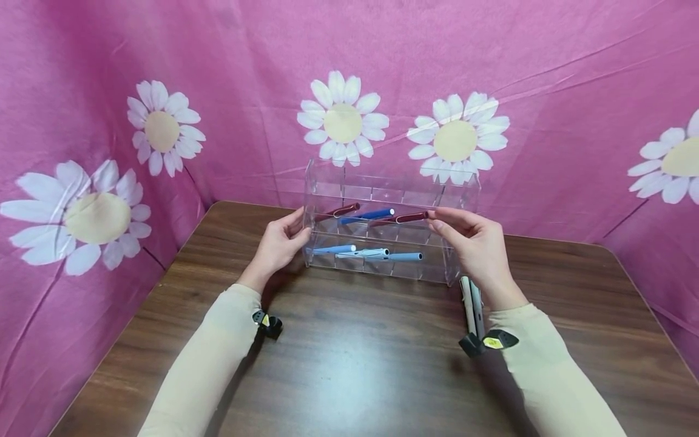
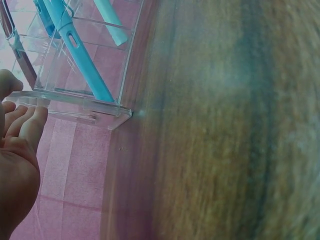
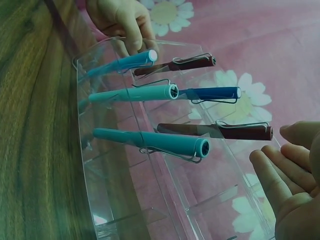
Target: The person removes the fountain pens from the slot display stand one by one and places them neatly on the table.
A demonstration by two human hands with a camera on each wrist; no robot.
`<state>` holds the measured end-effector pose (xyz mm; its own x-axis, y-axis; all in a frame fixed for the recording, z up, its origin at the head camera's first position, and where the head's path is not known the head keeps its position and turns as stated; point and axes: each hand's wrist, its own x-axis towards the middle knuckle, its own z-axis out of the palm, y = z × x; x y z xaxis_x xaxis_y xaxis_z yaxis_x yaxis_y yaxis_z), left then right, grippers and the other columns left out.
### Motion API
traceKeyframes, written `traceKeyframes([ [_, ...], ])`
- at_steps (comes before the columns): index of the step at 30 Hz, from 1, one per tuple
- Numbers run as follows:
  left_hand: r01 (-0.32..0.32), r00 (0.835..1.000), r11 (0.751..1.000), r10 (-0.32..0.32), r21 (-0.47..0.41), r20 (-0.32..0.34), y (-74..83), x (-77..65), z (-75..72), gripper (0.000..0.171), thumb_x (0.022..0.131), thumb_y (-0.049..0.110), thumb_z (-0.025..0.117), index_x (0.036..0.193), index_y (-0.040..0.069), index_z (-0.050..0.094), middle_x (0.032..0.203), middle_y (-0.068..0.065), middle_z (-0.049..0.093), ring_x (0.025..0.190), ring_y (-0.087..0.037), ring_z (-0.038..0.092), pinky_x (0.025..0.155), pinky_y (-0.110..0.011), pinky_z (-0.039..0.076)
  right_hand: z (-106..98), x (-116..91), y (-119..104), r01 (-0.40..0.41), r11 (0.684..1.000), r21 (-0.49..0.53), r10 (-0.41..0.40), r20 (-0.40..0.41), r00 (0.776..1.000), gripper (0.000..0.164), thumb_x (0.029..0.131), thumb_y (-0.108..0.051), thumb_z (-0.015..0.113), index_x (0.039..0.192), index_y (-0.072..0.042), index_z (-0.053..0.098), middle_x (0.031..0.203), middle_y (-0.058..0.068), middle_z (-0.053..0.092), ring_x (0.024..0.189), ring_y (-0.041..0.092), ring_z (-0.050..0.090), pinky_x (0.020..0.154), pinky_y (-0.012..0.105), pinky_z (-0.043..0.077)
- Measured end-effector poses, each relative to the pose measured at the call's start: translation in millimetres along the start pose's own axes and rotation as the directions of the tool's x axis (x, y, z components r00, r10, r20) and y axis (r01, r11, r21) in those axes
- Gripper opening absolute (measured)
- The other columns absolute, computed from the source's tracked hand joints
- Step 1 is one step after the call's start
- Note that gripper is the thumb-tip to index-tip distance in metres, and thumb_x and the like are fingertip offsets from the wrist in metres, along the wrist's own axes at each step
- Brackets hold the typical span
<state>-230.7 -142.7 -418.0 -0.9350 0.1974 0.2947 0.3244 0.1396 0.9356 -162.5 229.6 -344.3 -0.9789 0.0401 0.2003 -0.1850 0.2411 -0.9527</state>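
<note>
A clear acrylic pen rack (image 1: pixel 377 274) stands on the table in the head view. My left hand (image 1: pixel 276 246) grips its left side panel, thumb on one face and fingers on the other in the left wrist view. My right hand (image 1: pixel 477 249) is beside the cap end of a dark red pen (image 3: pixel 247 132); in the right wrist view its thumb and fingers are spread, apart from that pen. A dark blue pen (image 1: pixel 371 216) and another dark red pen (image 1: pixel 341 210) share the upper tier. Three light blue and turquoise pens (image 1: pixel 405 257) lie on the lower tier.
Two pale pens (image 1: pixel 467 303) lie on the wooden table (image 1: pixel 349 352) under my right wrist, partly hidden by the wrist camera (image 1: pixel 472 344). A pink curtain with white daisies (image 1: pixel 246 91) hangs behind the table and along its sides.
</note>
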Motion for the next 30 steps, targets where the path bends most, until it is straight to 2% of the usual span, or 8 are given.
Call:
traceKeyframes([
  [11, 0.001, 1.0, 1.0, -0.001, 0.006, 0.0, -0.2, -0.4, 0.5, 0.057, 0.099, -0.013, 0.06, 0.153, -0.019, 0.042, 0.151, -0.038, 0.051, 0.143, -0.05, 0.053, 0.109, -0.016, 0.054, 8, 7, 4, 0.058, 0.992, -0.111, -0.061, -0.023, 0.998, 0.04, 0.099, -0.021, 0.081, 0.135, -0.004, 0.075, 0.105, -0.025, 0.078, 0.095, -0.01, 0.073, 0.08, 0.007, 0.061],
  [13, 0.0, 1.0, 1.0, 0.0, 0.005, -0.001, 0.3, -1.0, 0.2, 0.057, 0.099, -0.013, 0.06, 0.153, -0.019, 0.042, 0.151, -0.038, 0.051, 0.142, -0.05, 0.053, 0.109, -0.017, 0.054, 9, 8, 4, 0.056, 0.992, -0.115, -0.058, -0.021, 0.998, 0.04, 0.099, -0.021, 0.081, 0.135, -0.005, 0.076, 0.105, -0.025, 0.077, 0.095, -0.01, 0.073, 0.079, 0.007, 0.061],
  [15, 0.0, 1.0, 1.0, 0.0, 0.006, -0.001, 0.7, -1.1, 0.0, 0.058, 0.098, -0.013, 0.06, 0.153, -0.02, 0.042, 0.151, -0.037, 0.052, 0.143, -0.05, 0.053, 0.109, -0.018, 0.054, 10, 8, 4, 0.054, 0.991, -0.12, -0.056, -0.016, 0.998, 0.04, 0.099, -0.022, 0.081, 0.136, -0.006, 0.076, 0.109, -0.018, 0.08, 0.095, -0.01, 0.072, 0.08, 0.007, 0.061],
  [20, -0.004, 1.0, 1.0, 0.004, 0.005, 0.002, 1.7, -0.7, 0.1, 0.057, 0.098, -0.013, 0.061, 0.153, -0.02, 0.042, 0.151, -0.037, 0.051, 0.143, -0.05, 0.053, 0.109, -0.018, 0.054, 14, 10, 4, 0.064, 0.992, -0.108, -0.065, -0.008, 0.998, 0.039, 0.1, -0.02, 0.08, 0.135, -0.005, 0.076, 0.114, -0.012, 0.082, 0.097, -0.011, 0.072, 0.08, 0.007, 0.061],
  [30, 0.009, 1.0, 1.0, -0.009, 0.0, -0.001, 2.0, -1.3, -0.4, 0.057, 0.099, -0.013, 0.06, 0.154, -0.017, 0.044, 0.151, -0.036, 0.052, 0.143, -0.049, 0.053, 0.108, -0.015, 0.054, 20, 13, 7, 0.065, 0.988, -0.138, -0.069, -0.024, 0.997, 0.033, 0.1, -0.018, 0.079, 0.131, -0.005, 0.078, 0.098, -0.026, 0.076, 0.088, -0.009, 0.07, 0.071, 0.007, 0.058],
])
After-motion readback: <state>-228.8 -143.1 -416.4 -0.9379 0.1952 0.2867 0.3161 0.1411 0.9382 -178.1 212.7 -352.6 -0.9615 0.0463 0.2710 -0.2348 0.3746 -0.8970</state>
